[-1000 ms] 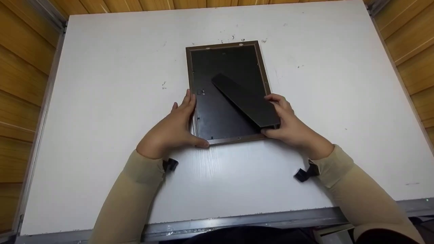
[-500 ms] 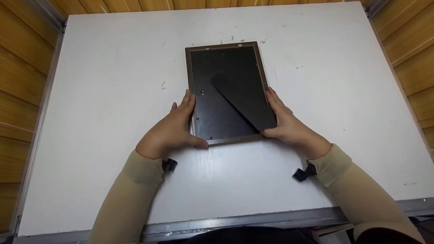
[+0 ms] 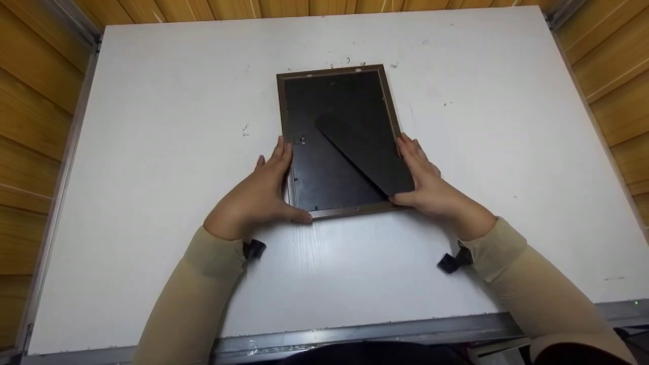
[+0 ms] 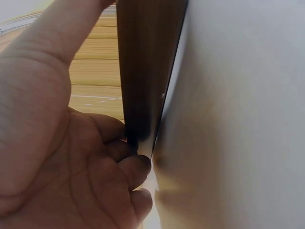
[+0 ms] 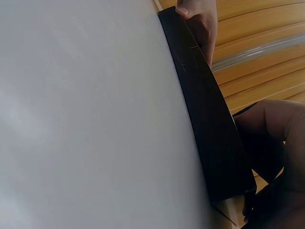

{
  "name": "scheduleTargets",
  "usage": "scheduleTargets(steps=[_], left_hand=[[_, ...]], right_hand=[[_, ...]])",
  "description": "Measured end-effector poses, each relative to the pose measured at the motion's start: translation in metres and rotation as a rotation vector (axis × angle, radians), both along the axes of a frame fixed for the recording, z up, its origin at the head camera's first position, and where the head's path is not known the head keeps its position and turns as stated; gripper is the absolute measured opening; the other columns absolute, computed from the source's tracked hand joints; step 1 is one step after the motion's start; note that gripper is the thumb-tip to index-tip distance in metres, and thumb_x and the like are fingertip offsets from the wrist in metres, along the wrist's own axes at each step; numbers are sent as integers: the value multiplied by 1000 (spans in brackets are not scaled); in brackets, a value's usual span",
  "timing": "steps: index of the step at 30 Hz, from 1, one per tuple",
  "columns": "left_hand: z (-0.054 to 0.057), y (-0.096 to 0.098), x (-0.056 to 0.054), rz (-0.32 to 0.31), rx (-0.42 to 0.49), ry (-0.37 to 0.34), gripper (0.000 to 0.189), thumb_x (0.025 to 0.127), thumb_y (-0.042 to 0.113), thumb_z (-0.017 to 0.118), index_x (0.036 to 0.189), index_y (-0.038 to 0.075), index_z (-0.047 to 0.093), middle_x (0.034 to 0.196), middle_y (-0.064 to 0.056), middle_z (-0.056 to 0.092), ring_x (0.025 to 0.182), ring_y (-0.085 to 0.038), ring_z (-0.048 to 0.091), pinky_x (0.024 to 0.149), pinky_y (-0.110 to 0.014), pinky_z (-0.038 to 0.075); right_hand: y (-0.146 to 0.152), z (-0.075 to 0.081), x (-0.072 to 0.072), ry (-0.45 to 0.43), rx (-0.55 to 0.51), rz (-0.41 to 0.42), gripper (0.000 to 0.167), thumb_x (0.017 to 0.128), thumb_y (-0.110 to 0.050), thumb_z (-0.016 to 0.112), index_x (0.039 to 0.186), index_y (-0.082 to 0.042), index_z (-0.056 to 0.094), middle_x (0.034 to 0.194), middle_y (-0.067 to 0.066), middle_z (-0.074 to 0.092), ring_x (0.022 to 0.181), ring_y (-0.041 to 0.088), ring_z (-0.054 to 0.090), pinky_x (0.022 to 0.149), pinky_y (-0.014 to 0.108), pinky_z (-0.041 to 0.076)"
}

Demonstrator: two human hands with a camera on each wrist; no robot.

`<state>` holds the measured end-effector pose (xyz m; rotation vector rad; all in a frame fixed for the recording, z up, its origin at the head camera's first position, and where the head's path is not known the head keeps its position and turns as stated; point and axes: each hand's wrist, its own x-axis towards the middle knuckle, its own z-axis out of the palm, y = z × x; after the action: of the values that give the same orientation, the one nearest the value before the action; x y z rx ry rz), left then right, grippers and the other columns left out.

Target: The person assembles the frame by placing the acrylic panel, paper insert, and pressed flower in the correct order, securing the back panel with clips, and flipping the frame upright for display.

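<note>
A picture frame (image 3: 324,177) lies face down on the white table, its black back panel upward within a brown border. Its black easel stand (image 3: 372,159) slants across the back, with its wide end at the lower right. My left hand (image 3: 256,197) holds the lower left corner, thumb on the bottom edge and fingers along the side. In the left wrist view those fingertips bend against the frame's side edge (image 4: 147,62). At the lower right my right hand (image 3: 428,185) grips the frame, its thumb at the stand's wide end. The right wrist view shows the dark bottom edge (image 5: 205,109).
The white table (image 3: 152,126) has small dark scuffs beyond and beside the frame. A metal rail (image 3: 365,327) runs along its near edge. Wood-panelled walls (image 3: 35,126) stand at the sides and back. Small black wrist mounts (image 3: 253,248) stick out from both sleeves.
The easel stand has sunk closer to the back panel. My right fingers have shifted from over the frame's edge to along its right side. The left hand has stayed in place.
</note>
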<state>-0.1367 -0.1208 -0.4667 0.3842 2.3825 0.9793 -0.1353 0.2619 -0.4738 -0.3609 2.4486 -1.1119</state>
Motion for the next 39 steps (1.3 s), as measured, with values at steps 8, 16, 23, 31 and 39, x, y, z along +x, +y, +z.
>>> scheduleTargets(steps=[8,16,23,31,39], left_hand=[[-1,0,-2,7,-19,18,163,68,56,108,182,21,-3,186,15,-23,176,-48,-12,146,-61,13],[-4,-3,0,1,-33,14,163,68,58,108,182,22,-4,187,13,-22,176,-50,-11,145,-62,15],[3,-1,-3,-12,-46,36,162,70,59,107,182,17,-3,188,9,-23,177,-47,-10,146,-61,11],[9,-11,-21,21,-49,61,139,89,64,91,183,18,0,193,-3,-5,180,-34,-2,147,-58,12],[19,-18,-61,216,-50,83,108,103,54,77,179,0,23,182,-27,30,171,-43,33,141,-58,32]], right_hand=[[-3,2,-1,-62,38,-59,133,87,-18,80,183,-24,-11,192,10,-15,178,35,-23,138,75,-12],[-8,1,2,-115,59,-115,137,85,-21,82,182,-32,-14,190,16,-20,177,41,-21,138,77,-7],[-1,4,-2,-104,48,-70,128,91,-20,80,183,-32,-8,192,13,-14,178,39,-19,138,77,-8],[14,26,1,-152,-27,2,116,95,-14,90,183,-14,14,192,18,2,178,46,-7,141,75,-1],[-12,45,-13,-30,126,-44,94,105,-37,80,179,-9,31,187,21,20,174,49,12,139,75,17]])
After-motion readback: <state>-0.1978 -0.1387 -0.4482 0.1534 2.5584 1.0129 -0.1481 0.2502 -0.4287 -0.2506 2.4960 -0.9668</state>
